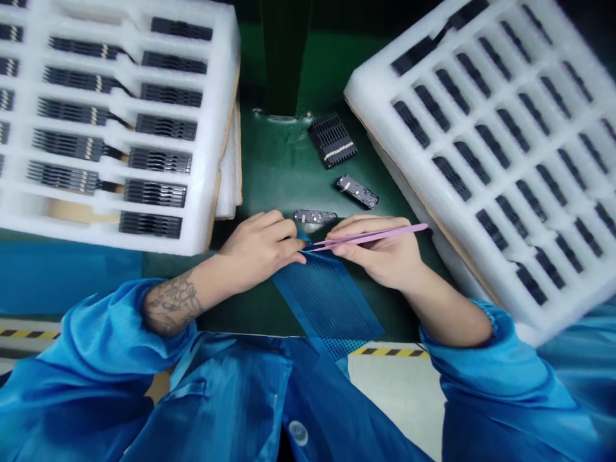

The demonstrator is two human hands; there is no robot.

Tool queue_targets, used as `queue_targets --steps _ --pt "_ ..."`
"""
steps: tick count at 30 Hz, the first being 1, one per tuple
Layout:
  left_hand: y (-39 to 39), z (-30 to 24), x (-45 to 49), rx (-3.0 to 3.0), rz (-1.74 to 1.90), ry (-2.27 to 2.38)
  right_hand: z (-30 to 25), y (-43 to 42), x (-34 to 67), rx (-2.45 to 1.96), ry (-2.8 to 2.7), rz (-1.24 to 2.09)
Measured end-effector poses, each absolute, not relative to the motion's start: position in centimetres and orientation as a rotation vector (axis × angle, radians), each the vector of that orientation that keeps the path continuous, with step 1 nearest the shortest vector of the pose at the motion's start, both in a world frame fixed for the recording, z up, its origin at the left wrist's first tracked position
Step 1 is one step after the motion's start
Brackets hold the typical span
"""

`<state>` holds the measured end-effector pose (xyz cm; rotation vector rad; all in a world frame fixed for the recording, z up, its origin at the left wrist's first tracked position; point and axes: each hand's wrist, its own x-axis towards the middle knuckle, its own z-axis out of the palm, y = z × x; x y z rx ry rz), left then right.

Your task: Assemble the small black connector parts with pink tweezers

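Blue sleeves [81,359] below; left hand [257,247] pinches a blue mesh sheet [327,301], right hand [375,253] narrowly grips pink tweezers [370,235], between white foam trays [224,128].

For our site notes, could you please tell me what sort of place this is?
Probably an electronics assembly workshop: white foam trays hold rows of small black components, and the person wears a blue smock and holds pink tweezers.

A white foam tray [225,102] at ten o'clock and a second white foam tray [366,90] at two o'clock, both holding rows of ribbed black parts, flank the dark green worktop [274,167].
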<state>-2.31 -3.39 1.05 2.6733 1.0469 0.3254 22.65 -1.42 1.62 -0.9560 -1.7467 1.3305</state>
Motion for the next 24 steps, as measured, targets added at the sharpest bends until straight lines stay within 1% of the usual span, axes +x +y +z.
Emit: queue_targets --steps 5,15,24 --pt "-3.26 0.98 -2.29 2.643 0.337 1.002 1.47 -1.60 22.43 -1.020 -1.766 1.267" --pt "-3.29 1.16 -2.20 2.682 0.355 0.998 1.66 -1.55 22.38 -1.005 -1.800 1.266" --pt "-3.27 0.80 -2.13 2.698 0.511 0.970 1.61 -1.66 22.28 -0.994 -1.716 1.365"
